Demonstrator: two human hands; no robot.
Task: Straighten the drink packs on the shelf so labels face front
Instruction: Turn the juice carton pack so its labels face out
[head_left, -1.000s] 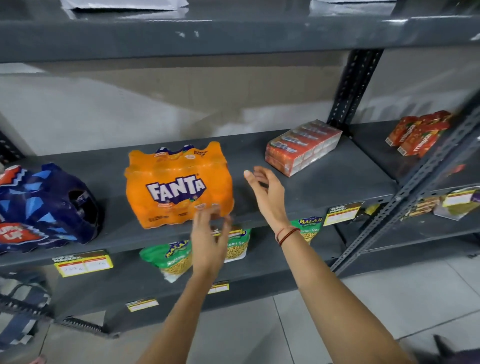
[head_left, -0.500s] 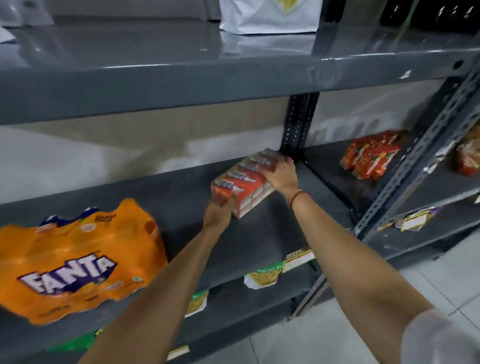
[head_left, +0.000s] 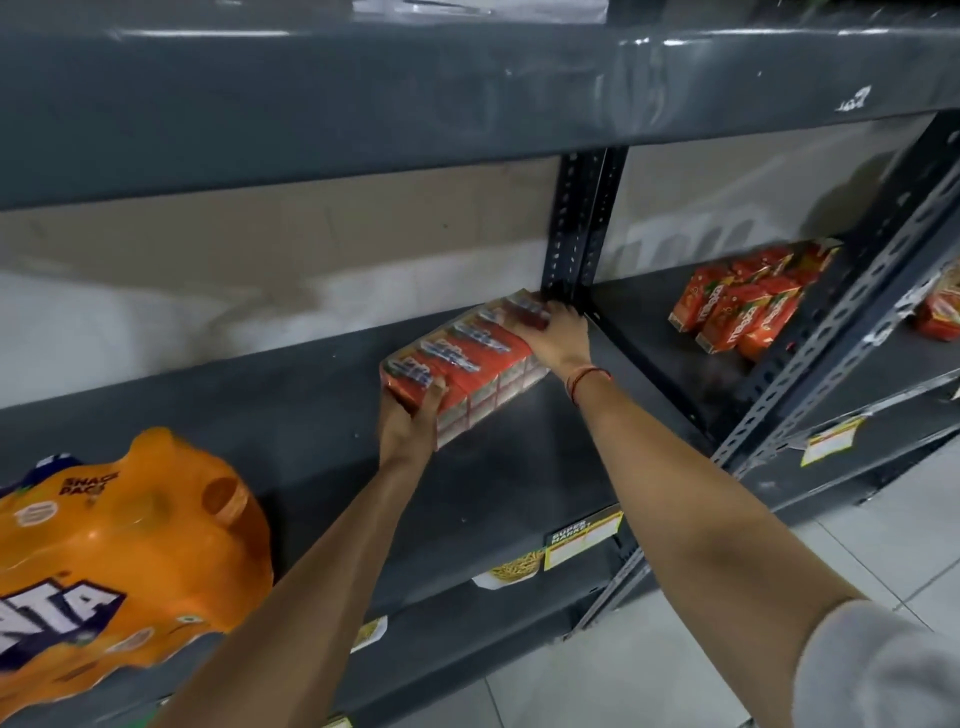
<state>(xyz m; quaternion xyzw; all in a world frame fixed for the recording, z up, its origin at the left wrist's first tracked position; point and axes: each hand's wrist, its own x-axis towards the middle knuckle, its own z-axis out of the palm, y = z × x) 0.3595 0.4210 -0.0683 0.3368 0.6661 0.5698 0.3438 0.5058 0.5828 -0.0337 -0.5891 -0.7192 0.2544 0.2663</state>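
A shrink-wrapped red pack of small drink cartons (head_left: 470, 364) lies at an angle on the grey shelf (head_left: 311, 415), its far end near the black upright post. My left hand (head_left: 408, 426) grips its near left corner. My right hand (head_left: 558, 338) holds the far right end, a red thread on the wrist. An orange Fanta bottle pack (head_left: 119, 561) stands at the shelf's left with its label facing forward.
A black perforated upright post (head_left: 582, 223) divides the bays. Red Maaza juice cartons (head_left: 748, 301) sit in the right bay. The shelf above (head_left: 415, 104) hangs low over the packs. Price tags (head_left: 582, 535) and snack bags line the lower shelf; tiled floor lies below right.
Both hands left the Fanta pack and moved right to the red carton pack. They now grip both its ends, and the view has shifted right and closer.
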